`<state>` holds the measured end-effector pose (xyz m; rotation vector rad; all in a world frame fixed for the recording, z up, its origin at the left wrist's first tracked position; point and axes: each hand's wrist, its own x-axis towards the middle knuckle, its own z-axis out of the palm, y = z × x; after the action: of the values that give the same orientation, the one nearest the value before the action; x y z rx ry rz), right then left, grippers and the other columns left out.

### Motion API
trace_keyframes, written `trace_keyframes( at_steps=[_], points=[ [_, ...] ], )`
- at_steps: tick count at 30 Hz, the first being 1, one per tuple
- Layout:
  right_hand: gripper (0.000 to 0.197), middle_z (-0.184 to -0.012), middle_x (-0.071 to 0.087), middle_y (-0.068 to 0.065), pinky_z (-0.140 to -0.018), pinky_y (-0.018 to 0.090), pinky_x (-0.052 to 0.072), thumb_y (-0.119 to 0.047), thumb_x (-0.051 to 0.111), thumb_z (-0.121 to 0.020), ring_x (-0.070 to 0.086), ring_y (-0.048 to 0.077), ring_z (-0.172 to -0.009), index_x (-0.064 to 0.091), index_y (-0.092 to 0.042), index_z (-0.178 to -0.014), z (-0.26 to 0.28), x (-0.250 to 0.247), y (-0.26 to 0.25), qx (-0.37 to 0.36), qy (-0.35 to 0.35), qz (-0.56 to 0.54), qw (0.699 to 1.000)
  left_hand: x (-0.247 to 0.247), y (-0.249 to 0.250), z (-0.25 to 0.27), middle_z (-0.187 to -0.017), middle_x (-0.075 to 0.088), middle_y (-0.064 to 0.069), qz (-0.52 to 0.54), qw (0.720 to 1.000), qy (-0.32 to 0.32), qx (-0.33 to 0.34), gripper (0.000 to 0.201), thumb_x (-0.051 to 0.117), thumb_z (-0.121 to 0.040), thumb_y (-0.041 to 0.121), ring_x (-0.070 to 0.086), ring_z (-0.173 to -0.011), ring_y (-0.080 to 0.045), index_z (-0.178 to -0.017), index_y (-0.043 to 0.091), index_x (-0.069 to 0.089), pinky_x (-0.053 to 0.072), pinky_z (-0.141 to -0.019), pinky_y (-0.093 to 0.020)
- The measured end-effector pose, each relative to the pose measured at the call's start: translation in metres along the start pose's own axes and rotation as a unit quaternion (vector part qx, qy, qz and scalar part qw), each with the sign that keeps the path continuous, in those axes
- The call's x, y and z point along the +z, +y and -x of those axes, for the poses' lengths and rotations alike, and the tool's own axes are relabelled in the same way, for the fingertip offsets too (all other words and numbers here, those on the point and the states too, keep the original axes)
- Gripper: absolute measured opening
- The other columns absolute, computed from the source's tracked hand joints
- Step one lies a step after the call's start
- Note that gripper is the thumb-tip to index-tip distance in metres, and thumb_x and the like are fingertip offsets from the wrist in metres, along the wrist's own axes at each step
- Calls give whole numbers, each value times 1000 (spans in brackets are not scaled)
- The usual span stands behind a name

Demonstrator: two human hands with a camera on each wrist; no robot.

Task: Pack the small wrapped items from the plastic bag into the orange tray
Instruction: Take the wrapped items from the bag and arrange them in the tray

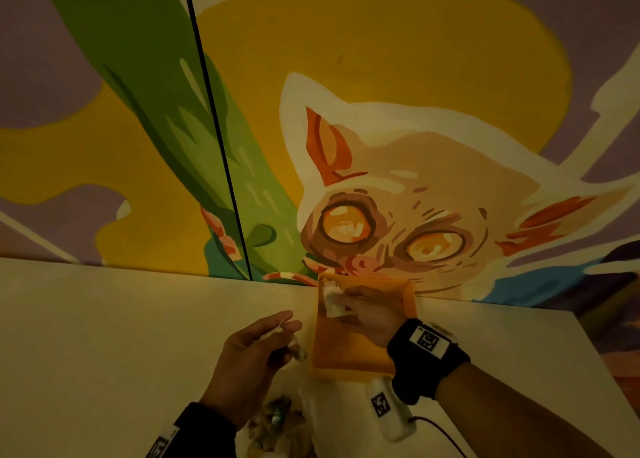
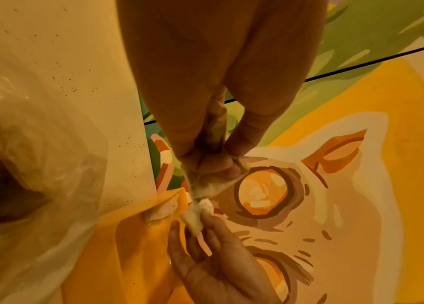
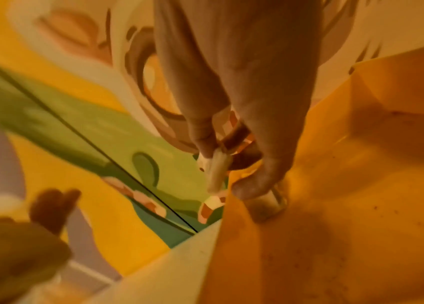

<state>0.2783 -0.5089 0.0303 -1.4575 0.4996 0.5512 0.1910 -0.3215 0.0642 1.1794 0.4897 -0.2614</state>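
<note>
R hand pinches a pale wrapped item at the far-left corner of the orange tray; another seems to lie beside it. L hand pinches a clear-wrapped item just left of the tray. Plastic bag, near edge of the surface, still holds more w/ most packing left, I'd judge.

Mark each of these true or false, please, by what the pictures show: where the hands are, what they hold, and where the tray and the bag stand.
1. The right hand holds a white wrapped item over the orange tray. True.
2. The left hand is empty. False: its fingertips pinch a small wrapped item.
3. The tray stands at the table's far edge, by the painted wall. True.
4. The plastic bag lies inside the tray. False: it lies on the white table, nearer the person.
</note>
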Motion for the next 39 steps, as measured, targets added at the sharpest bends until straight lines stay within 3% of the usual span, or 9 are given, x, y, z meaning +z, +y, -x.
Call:
trace_keyframes(
  at_steps=[4, 10, 16, 19, 23, 27, 29, 34, 39],
  points=[
    [14, -111, 64, 4, -68, 24, 46, -21, 74, -81, 59, 21, -97, 67, -20, -93, -28, -3, 4, -22, 74, 240, 968, -8, 1, -5, -93, 74, -16, -1, 1000, 5, 2, 24, 54, -90, -7, 63, -64, -24, -108, 1, 68, 47, -64, -32],
    [19, -114, 68, 3, -93, 34, 52, -14, 72, -80, 60, 25, -111, 64, -28, -68, -50, 3, -3, -30, 83, 360, 929, -14, 1, -10, -92, 74, -16, -3, 1000, 10, 1, 23, 55, -90, -7, 66, -58, -20, -106, 2, 68, 48, -66, -32],
    [19, -95, 64, 0, -73, 22, 57, 2, 69, -79, 63, 21, -93, 71, -10, -93, -62, 4, -5, 13, 59, 379, 923, -19, -1, -14, -97, 73, -18, -11, 1000, 13, -2, 24, 55, -89, -7, 64, -69, -29, -107, 1, 69, 48, -67, -33],
    [28, -113, 67, 2, -89, 31, 56, -3, 74, -76, 63, 21, -105, 73, -10, -103, -65, 5, -4, 3, 66, 418, 906, -20, -1, -13, -96, 73, -17, -20, 1000, 9, 1, 24, 56, -89, -7, 63, -73, -30, -108, 2, 69, 48, -67, -33],
    [24, -117, 66, 7, -88, 33, 55, -4, 73, -77, 62, 24, -106, 70, -10, -100, -57, 7, -7, -14, 69, 426, 902, -17, 3, -9, -93, 74, -16, -20, 1000, -2, 2, 25, 56, -88, -9, 65, -65, -23, -105, 4, 69, 49, -64, -31],
    [16, -107, 62, 2, -78, 28, 52, -12, 67, -86, 60, 20, -104, 62, -14, -101, -27, 15, -9, -106, 106, 367, 918, -13, 6, -6, -92, 74, -16, -17, 1000, -5, 9, 25, 55, -88, -10, 65, -60, -20, -104, 3, 70, 48, -65, -31],
    [8, -100, 63, -5, -73, 23, 51, -20, 64, -91, 61, 16, -95, 64, -18, -98, -2, 23, -8, -132, 51, 317, 938, -8, 6, -5, -92, 74, -15, -18, 1000, -5, 3, 25, 55, -88, -9, 64, -61, -20, -104, 4, 70, 47, -63, -31],
    [26, -104, 69, 12, -81, 39, 55, -34, 59, -94, 67, 29, -90, 66, -13, -108, 56, 37, -2, 68, -233, 45, 969, 0, 4, -2, -82, 70, -16, -7, 1000, -19, -7, 24, 58, -89, -4, 55, -71, -26, -109, 4, 69, 49, -69, -34],
    [27, -100, 67, 15, -72, 31, 56, -12, 64, -91, 67, 23, -80, 63, -4, -117, 70, 30, 9, 45, -211, -36, 976, 5, 2, 4, -87, 71, -18, -32, 999, -17, 14, 23, 58, -89, -3, 59, -72, -24, -105, 8, 71, 50, -65, -31]
  ],
)
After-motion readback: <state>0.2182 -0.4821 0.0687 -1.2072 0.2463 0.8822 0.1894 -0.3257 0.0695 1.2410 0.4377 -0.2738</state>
